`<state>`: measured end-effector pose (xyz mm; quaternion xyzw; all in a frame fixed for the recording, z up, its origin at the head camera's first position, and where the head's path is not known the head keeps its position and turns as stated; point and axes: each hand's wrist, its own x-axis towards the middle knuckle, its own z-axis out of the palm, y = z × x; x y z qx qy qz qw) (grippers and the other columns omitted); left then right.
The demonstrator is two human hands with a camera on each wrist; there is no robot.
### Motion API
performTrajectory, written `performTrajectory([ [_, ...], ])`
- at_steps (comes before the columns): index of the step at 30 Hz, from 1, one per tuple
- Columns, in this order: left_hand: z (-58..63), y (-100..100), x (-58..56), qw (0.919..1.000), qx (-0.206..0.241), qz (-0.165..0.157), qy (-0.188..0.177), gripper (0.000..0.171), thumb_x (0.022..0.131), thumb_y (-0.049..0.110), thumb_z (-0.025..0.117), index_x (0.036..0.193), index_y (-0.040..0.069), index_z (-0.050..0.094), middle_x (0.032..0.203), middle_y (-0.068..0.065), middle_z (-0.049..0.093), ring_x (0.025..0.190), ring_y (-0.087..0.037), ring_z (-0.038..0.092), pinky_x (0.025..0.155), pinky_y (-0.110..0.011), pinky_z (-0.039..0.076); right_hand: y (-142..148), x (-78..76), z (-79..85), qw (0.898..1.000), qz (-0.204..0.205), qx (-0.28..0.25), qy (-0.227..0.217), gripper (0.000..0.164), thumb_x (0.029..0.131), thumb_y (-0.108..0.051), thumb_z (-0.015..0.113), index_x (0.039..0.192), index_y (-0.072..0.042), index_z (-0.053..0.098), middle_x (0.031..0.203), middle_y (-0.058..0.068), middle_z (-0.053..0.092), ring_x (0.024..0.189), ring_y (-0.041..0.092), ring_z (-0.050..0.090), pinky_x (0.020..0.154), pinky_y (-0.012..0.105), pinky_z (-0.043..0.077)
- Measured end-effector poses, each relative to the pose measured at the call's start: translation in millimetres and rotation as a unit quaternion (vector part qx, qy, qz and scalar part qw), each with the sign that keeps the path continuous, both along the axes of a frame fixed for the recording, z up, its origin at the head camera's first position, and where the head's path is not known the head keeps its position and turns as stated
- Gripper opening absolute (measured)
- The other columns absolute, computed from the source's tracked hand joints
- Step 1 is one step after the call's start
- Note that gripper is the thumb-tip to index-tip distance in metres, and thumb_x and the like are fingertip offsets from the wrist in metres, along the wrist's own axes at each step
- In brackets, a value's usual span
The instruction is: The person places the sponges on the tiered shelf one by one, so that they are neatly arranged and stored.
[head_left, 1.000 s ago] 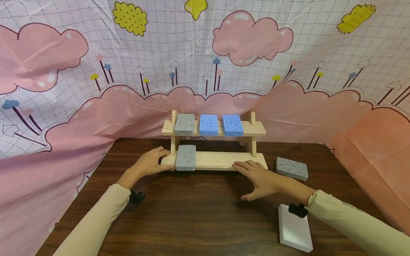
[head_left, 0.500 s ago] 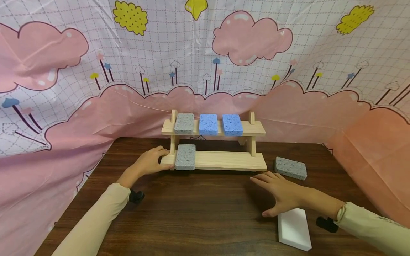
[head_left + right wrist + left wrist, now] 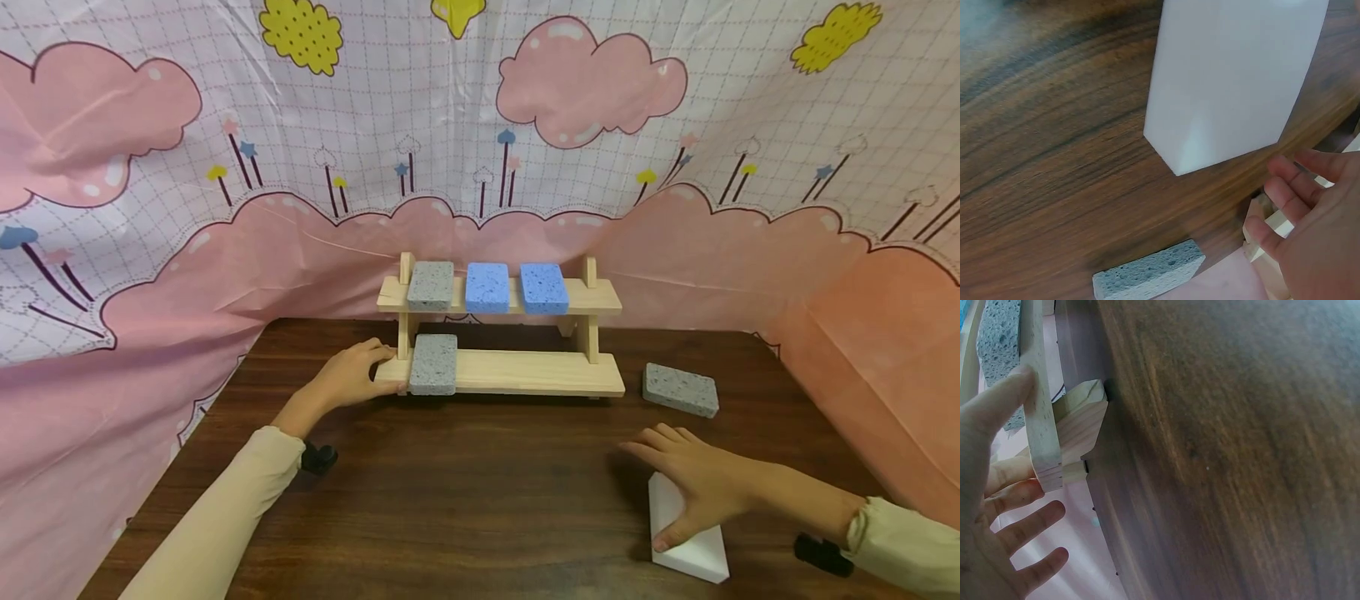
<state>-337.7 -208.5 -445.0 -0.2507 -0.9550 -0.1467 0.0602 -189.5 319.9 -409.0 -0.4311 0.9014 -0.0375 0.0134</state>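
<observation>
My left hand [image 3: 347,379] grips the left end of a two-tier wooden rack's lower shelf [image 3: 536,372]. In the left wrist view the thumb lies on the shelf's edge and fingers reach around its end; the other fingers are spread. Beside that hand a grey sponge [image 3: 434,365] lies on the lower shelf. Over a white rectangular block [image 3: 693,554] at the table's right, my right hand [image 3: 705,479] hovers with fingers spread, holding nothing. The right wrist view shows the white block [image 3: 1229,75] apart from the fingertips; in the head view the hand covers part of it.
The upper shelf [image 3: 592,295] carries a grey sponge [image 3: 431,285] and two blue sponges, one in the middle [image 3: 487,287] and one to its right [image 3: 544,288]. Another grey sponge [image 3: 680,389] lies on the dark wooden table [image 3: 450,500], right of the rack. A patterned cloth [image 3: 300,258] hangs behind.
My right hand has left the lower shelf's right part and moved right and toward me, over the white block. The left hand stays at the shelf's end.
</observation>
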Motion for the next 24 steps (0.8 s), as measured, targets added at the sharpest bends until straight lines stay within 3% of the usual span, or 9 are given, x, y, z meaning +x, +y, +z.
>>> performTrajectory([
  [6, 2.0, -0.6, 1.0, 1.0000, -0.002, 0.000, 0.003, 0.066, 0.089, 0.052, 0.075, 0.136, 0.008, 0.065, 0.132, -0.014, 0.061, 0.119, -0.036, 0.063, 0.097, -0.056, 0.053, 4.1, 6.0, -2.7, 1.000, -0.004, -0.001, 0.012, 0.112, 0.065, -0.086, 0.073, 0.144, -0.010, 0.050, 0.123, -0.008, 0.051, 0.113, 0.007, 0.042, 0.091, 0.054, 0.047],
  [13, 1.4, -0.2, 0.8, 1.0000, 0.000, -0.003, 0.006, 0.064, 0.089, 0.052, 0.075, 0.135, 0.008, 0.066, 0.132, -0.014, 0.062, 0.118, -0.036, 0.063, 0.095, -0.057, 0.053, 4.9, 11.3, -12.3, 1.000, -0.007, 0.005, -0.012, 0.115, 0.063, -0.088, 0.071, 0.139, -0.004, 0.051, 0.122, -0.003, 0.052, 0.114, 0.014, 0.046, 0.090, 0.061, 0.046],
  [20, 2.7, 0.7, 2.1, 1.0000, 0.002, -0.001, -0.005, 0.064, 0.090, 0.051, 0.075, 0.136, 0.009, 0.065, 0.137, -0.017, 0.059, 0.124, -0.039, 0.061, 0.099, -0.059, 0.051, 7.5, 17.7, -15.1, 1.000, -0.017, 0.022, 0.008, 0.120, 0.059, -0.092, 0.069, 0.138, -0.005, 0.050, 0.120, -0.003, 0.054, 0.113, 0.018, 0.050, 0.087, 0.055, 0.048],
  [24, 4.7, -0.7, 3.1, 1.0000, 0.007, 0.000, -0.001, 0.063, 0.089, 0.050, 0.076, 0.136, 0.009, 0.065, 0.135, -0.016, 0.060, 0.123, -0.038, 0.062, 0.099, -0.058, 0.052, 11.4, 17.0, -14.8, 0.999, -0.037, 0.022, -0.008, 0.123, 0.056, -0.092, 0.071, 0.138, -0.004, 0.049, 0.121, -0.001, 0.054, 0.116, 0.024, 0.051, 0.090, 0.062, 0.047],
])
